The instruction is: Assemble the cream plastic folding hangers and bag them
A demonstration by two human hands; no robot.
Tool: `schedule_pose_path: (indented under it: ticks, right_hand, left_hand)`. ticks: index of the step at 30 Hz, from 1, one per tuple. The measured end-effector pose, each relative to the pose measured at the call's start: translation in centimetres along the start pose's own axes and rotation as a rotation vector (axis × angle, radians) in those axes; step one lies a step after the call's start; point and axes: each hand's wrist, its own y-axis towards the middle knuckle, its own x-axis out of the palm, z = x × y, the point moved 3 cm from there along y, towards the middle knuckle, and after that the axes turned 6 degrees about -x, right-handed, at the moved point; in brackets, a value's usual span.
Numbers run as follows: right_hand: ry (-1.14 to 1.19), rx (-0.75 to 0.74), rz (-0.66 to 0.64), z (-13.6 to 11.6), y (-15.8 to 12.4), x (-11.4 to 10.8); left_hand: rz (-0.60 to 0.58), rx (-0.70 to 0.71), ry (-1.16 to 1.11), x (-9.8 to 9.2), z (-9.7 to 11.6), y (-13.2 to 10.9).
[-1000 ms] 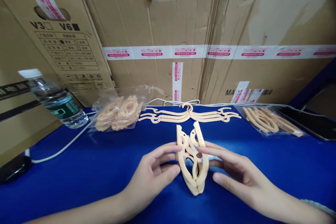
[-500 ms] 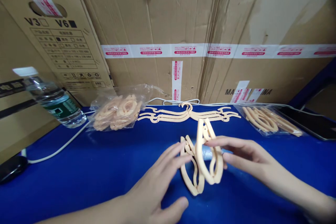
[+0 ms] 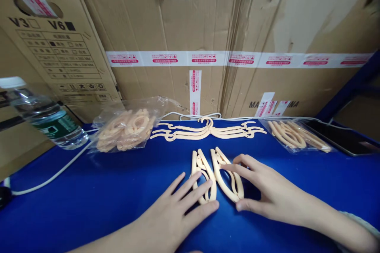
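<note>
Two folded cream plastic hangers lie side by side on the blue tabletop. Spread fingers of my left hand [image 3: 187, 205] rest flat over the left folded hanger [image 3: 194, 166], partly covering it. My right hand [image 3: 261, 185] has its thumb at the lower end of the right folded hanger [image 3: 221, 180] and its fingertips on the upper part, gripping it lightly. Behind them, several unfolded cream hangers [image 3: 190, 133] lie in an overlapping row, hooks pointing away from me.
A clear bag of cream hanger pieces [image 3: 127, 130] and a water bottle [image 3: 50, 114] are at left. Another bagged set of hangers [image 3: 286, 134] lies at right beside a black phone-like object [image 3: 341, 138]. A white cable [image 3: 59, 174] runs along the back, below cardboard boxes [image 3: 178, 16].
My right hand has lowered its folded hanger from in front of the other one onto the table, to its right. My left hand has moved slightly onto the left hanger. The view has shifted right.
</note>
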Motion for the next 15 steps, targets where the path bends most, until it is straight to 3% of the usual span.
schedule_pose_path:
  ticks: [5, 10, 13, 15]
  right_hand:
    - [-0.041, -0.014, 0.133, 0.6, 0.8, 1.3]
    - [-0.014, -0.034, 0.217, 0.8, 0.9, 1.5]
    - [0.021, -0.163, 0.318, -1.8, 1.0, 0.8]
    - [0.087, -0.394, 0.208, -5.1, 1.4, 1.2]
  left_hand:
    - [0.018, -0.060, 0.004, -1.1, -0.1, 0.2]
    - [0.090, -0.108, 0.020, -0.8, -0.4, 0.3]
    - [0.110, -0.102, 0.024, -0.6, -0.6, 0.3]
    - [0.126, -0.081, 0.012, -0.5, -0.7, 0.2]
